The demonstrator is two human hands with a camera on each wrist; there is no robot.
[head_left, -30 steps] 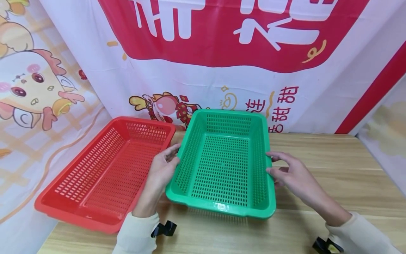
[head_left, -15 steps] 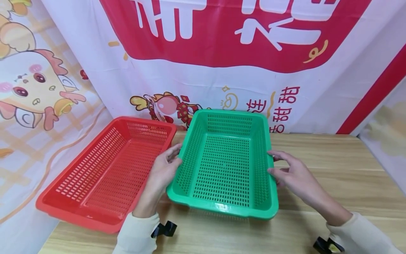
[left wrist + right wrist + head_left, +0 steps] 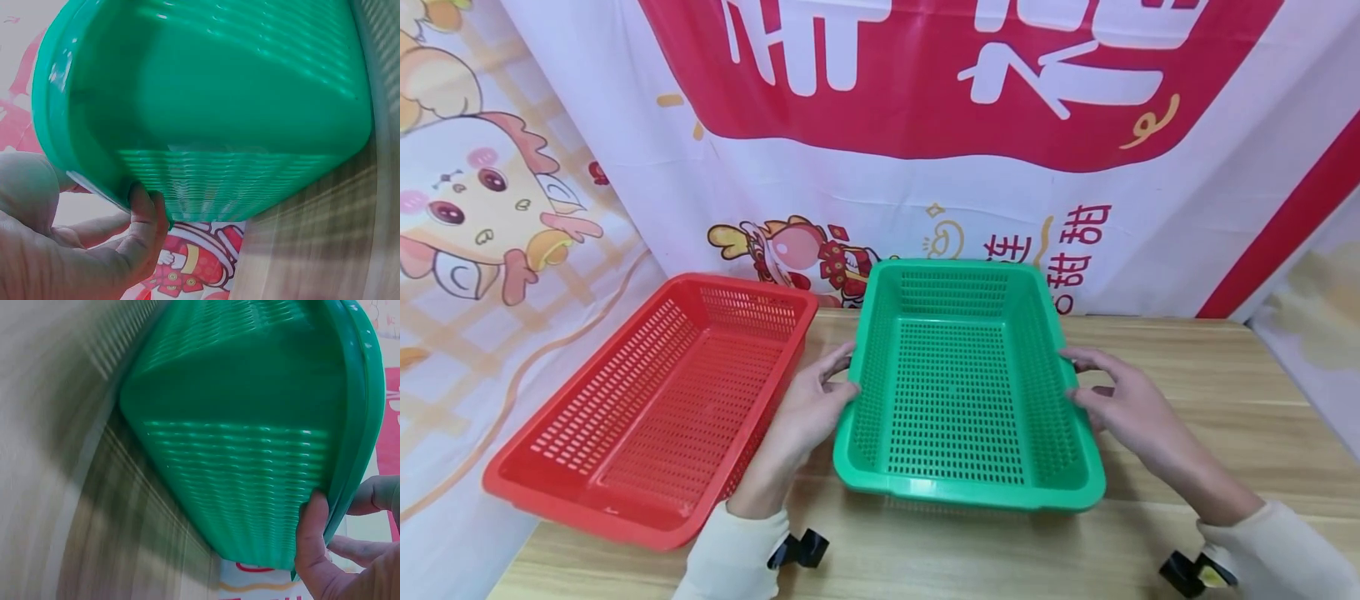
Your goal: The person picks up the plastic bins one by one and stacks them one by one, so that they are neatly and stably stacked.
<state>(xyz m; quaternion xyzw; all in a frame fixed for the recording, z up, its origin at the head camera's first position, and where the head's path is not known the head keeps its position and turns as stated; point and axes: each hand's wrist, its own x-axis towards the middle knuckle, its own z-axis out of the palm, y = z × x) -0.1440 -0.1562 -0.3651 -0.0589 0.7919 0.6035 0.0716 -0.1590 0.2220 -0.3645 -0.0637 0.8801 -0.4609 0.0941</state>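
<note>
A green slotted plastic basket (image 3: 955, 400) sits between both hands near the back of the table, with nothing in it. My left hand (image 3: 816, 404) pinches its left rim, thumb on top and fingers curled under the lip; in the left wrist view the fingertips (image 3: 145, 212) press the outer wall below the rim. On the opposite side my right hand (image 3: 1123, 400) grips the right rim the same way, and a fingertip (image 3: 312, 519) shows against the slotted outer wall in the right wrist view. Left of it stands a bare red slotted basket (image 3: 696, 417), turned at an angle.
The wooden table (image 3: 1210, 400) runs out to the right and in front of the baskets. A printed cloth backdrop (image 3: 925, 192) hangs right behind its back edge, and a cartoon-patterned cloth (image 3: 482, 275) closes off the left side, close to the red basket.
Both hands have moved the green basket to the right and turned it slightly, widening the space between it and the red basket. The red basket has stayed in place.
</note>
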